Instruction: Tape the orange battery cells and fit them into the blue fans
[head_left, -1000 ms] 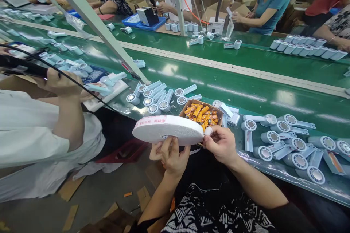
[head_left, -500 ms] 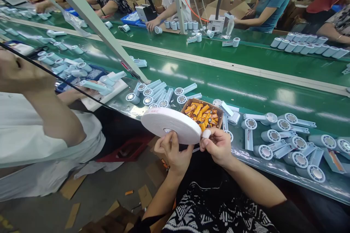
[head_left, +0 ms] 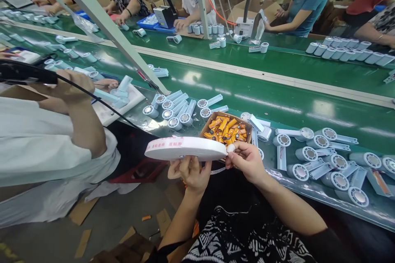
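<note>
Left hand (head_left: 191, 170): we support the tape roll (head_left: 185, 150) from below, fingers bent beneath its core.
Right hand (head_left: 247, 162): thumb and forefinger pinched at the roll's right edge; we cannot tell what lies between.
Roll count: one, before the box (head_left: 249, 135).
Box contents: orange packs (head_left: 226, 126), uncountable.
Units left of box (head_left: 185, 118): eight heads.
Far side: one white machine (head_left: 243, 28).

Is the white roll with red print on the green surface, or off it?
Off the green surface: the left hand holds the white roll in the air, fingers beneath it.
</note>
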Demonstrator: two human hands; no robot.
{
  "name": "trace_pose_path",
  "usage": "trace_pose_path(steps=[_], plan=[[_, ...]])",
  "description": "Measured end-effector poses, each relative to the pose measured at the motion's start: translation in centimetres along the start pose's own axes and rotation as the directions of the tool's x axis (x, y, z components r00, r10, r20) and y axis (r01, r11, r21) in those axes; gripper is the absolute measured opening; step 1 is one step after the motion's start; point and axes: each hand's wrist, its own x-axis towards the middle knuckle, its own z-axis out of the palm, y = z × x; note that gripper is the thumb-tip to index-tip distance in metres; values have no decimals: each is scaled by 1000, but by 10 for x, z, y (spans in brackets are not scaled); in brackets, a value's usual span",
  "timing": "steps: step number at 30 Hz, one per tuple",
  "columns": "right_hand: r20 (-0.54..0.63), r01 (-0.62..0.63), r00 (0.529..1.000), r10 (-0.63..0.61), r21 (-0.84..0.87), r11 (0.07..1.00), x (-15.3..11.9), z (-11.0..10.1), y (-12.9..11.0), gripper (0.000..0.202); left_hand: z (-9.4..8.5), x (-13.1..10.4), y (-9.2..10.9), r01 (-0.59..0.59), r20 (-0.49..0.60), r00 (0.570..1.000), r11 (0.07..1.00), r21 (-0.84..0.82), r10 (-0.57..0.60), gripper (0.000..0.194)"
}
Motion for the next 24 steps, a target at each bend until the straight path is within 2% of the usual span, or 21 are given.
trace_pose_path(steps=[3, 7, 11, 15, 19, 22, 24], plan=[[5, -19, 1000, 19, -28, 999, 0, -3, -3, 38, 1, -11, -7, 8, 0, 1000, 999, -34, -8, 61], [14, -50, 999, 51, -35, 998, 3, -7, 0, 36, 1, -20, -14, 42, 44, 998, 982, -185, -34, 58], [46, -27, 999, 20, 168, 985, 3, -4, 16, 41, 1, -13, -3, 64, 59, 997, 977, -201, -54, 65], [-45, 53, 998, -39, 391, 919, 1, 5, 33, 39, 1, -9, 13, 178, 180, 974, 952, -248, -135, 75], [-59, 122, 992, -107, 407, 905, -6, 7, 45, 38, 4, -14, 16, 389, 318, 899, 882, -267, -300, 82], [-24, 182, 983, -184, 321, 929, -18, 1, 60, 37, 6, -13, 11, 605, 424, 782, 719, -342, -456, 90], [39, 262, 962, -272, 170, 950, -29, -4, 72, 34, 7, -9, 5, 716, 496, 693, 574, -396, -522, 90]])
